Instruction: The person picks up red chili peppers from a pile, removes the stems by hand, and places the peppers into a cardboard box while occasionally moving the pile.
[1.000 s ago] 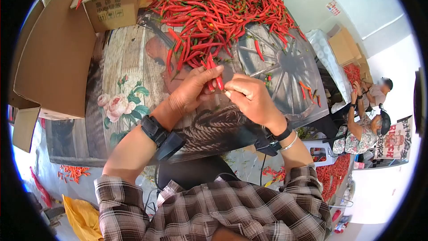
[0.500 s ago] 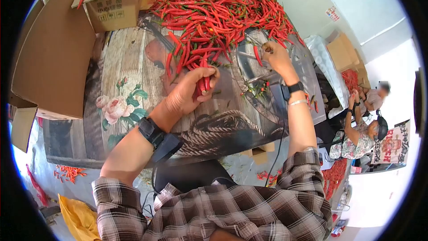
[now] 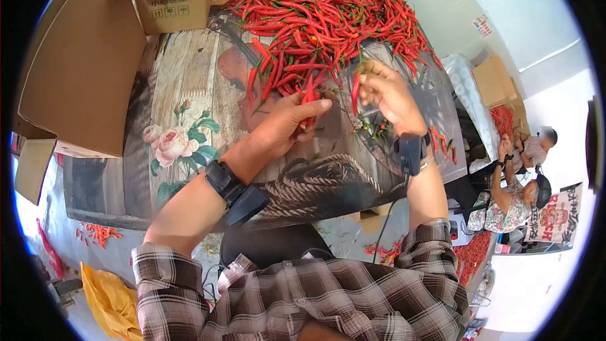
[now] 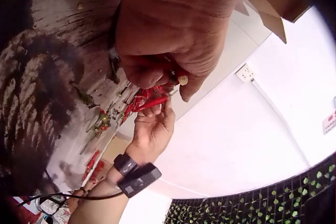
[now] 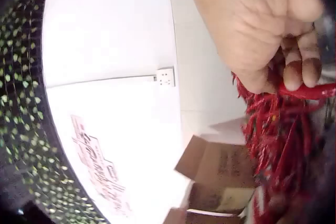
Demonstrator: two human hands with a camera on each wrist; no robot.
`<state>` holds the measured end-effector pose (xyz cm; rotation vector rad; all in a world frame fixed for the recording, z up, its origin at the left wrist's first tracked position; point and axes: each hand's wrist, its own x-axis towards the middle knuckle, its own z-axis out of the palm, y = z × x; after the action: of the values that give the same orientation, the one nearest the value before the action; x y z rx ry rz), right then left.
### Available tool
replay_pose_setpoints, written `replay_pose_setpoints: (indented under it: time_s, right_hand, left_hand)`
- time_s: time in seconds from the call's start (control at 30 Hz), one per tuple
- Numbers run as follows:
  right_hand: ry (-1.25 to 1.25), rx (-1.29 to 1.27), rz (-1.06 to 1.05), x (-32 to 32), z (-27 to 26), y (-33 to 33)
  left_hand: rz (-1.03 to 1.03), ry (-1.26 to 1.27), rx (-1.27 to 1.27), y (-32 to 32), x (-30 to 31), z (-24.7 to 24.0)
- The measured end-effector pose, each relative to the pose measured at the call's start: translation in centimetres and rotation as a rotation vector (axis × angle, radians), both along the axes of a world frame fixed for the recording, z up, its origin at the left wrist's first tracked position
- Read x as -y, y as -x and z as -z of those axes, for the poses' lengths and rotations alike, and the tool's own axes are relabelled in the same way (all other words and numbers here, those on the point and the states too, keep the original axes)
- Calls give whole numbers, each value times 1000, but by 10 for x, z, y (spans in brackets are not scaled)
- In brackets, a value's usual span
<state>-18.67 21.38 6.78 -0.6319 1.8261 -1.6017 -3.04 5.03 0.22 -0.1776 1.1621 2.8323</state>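
My left hand (image 3: 281, 125) grips a few red chili peppers (image 3: 308, 95) above the table, thumb across them and tips pointing away from me. In the left wrist view a pale cut stem end (image 4: 182, 80) shows by the thumb. Just to the right, my right hand (image 3: 392, 98) pinches one red chili (image 3: 355, 96) with a green stem at its far end. The right wrist view shows that chili (image 5: 310, 92) under the curled fingertips. Beyond both hands lies a big heap of red chilies (image 3: 334, 16) with green stems.
Loose stems and bits (image 3: 379, 127) and several short chilies (image 3: 445, 142) lie on the table's right part. A large cardboard box (image 3: 82, 63) stands left, a smaller carton (image 3: 173, 1) behind it. Two people (image 3: 508, 183) work at the far right. A yellow bag (image 3: 108, 303) lies on the floor.
My right hand left the left hand's chilies, reached right to a lone chili on the table, and now holds a chili up, back nearer the left hand. The left hand keeps its grip.
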Motion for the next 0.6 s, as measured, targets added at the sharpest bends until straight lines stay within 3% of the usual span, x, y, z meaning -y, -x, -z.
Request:
replay_pose_setpoints:
  time_s: [0.23, 0.33, 0.4, 0.43, 0.5, 0.6]
  right_hand:
    - [107, 111, -153, 13, 7, -52]
    - [69, -52, -197, 12, 9, -55]
    - [-140, -387, -130, 12, 5, -61]
    - [-140, -386, -130, 13, 4, -64]
    - [-153, -1314, -97, 17, 2, -72]
    - [-159, -1310, 11, 14, 6, -71]
  left_hand:
    - [45, 147, -39, -3, -3, -1]
    - [60, 214, 4, -3, -2, 1]
    - [54, 249, -40, -3, -3, 0]
    - [54, 249, -39, -3, -4, 0]
    - [34, 177, -4, -3, -7, -1]
    - [17, 177, -7, -6, -4, -2]
